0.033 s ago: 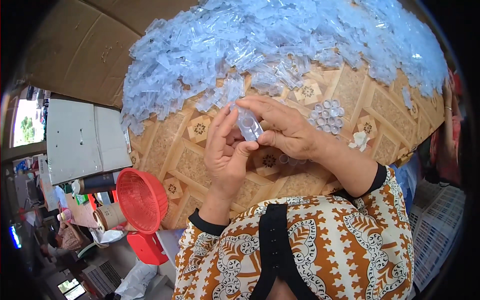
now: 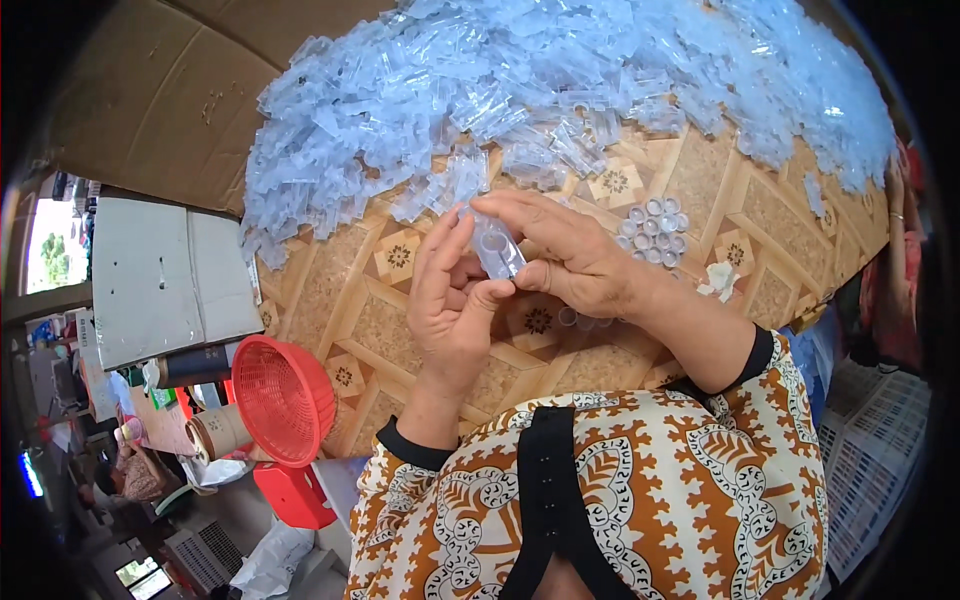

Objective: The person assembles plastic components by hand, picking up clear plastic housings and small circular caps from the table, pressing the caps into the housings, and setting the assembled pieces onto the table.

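Note:
Between my two hands is a small clear plastic sleeve (image 2: 496,250), with a round shape visible at its middle. My left hand (image 2: 448,312) is closed on its left side, fingertips at the upper end and thumb near the lower end. From the other side, my right hand (image 2: 578,258) pinches it, index finger along the top and thumb at the bottom corner. Right of my hands, several small round clear caps (image 2: 654,232) form a cluster on the patterned table (image 2: 372,328). A few more round pieces (image 2: 580,320) lie partly hidden beneath my right wrist.
A large heap of clear plastic sleeves (image 2: 480,80) covers the table's far side. Cardboard (image 2: 150,100) and a white board (image 2: 150,275) stand at left. A red basket (image 2: 283,400) is at the table's left edge. A torn white scrap (image 2: 718,281) lies right. Another person's arm (image 2: 897,200) shows far right.
My hands and the clear plastic sleeve are almost where they were. The sleeve has tilted very slightly.

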Tool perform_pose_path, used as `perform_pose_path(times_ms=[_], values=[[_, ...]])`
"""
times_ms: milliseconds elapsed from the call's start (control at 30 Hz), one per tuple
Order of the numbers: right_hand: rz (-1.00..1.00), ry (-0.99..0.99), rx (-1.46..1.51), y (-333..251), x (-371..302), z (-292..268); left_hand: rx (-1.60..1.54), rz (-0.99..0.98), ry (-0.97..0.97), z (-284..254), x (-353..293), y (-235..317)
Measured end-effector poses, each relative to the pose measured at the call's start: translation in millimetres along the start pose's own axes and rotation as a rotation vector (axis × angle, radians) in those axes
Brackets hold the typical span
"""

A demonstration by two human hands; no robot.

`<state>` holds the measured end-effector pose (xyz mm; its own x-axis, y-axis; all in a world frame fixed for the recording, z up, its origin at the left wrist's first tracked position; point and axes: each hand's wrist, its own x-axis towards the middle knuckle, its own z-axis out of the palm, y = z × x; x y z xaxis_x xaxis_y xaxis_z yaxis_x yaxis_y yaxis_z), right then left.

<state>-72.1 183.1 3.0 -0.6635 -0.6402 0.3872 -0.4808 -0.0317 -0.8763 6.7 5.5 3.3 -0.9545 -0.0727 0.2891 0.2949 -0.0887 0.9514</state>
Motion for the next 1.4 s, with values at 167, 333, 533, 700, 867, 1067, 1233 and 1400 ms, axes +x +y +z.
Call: perform_pose_path(times_ms=[167,333,533,700,867,1067,1233,1400], values=[[-0.084,0.020,-0.077,5.6,0.4,0.4,0.027,0.055,-0.037,-4.0,3.2,-4.8],[-0.002,0.044,0.039,-4.4,2.5,-0.9,-0.056,-0.011,-0.008,-2.6,-1.0,-4.2],[0.042,0.066,0.097,-2.6,2.1,-2.9,-0.160,-0.039,0.016,2.0,-3.4,-2.3],[-0.009,0.069,0.051,-0.8,1.2,-1.8,-0.073,0.017,-0.035,-1.4,0.6,-0.9],[0.046,0.060,0.120,-2.1,2.4,-1.3,-0.040,0.048,-0.038,0.7,1.5,0.5],[0.071,0.065,0.149,-2.5,3.0,-4.3,-0.003,0.049,-0.044,-0.9,-1.6,-1.7],[0.049,0.072,0.117,-1.9,3.3,-5.6,-0.075,0.013,-0.015,2.3,-2.2,-4.5],[0.027,0.065,0.110,-1.9,3.6,-5.3,-0.120,-0.021,-0.008,1.6,-2.6,-2.4]])
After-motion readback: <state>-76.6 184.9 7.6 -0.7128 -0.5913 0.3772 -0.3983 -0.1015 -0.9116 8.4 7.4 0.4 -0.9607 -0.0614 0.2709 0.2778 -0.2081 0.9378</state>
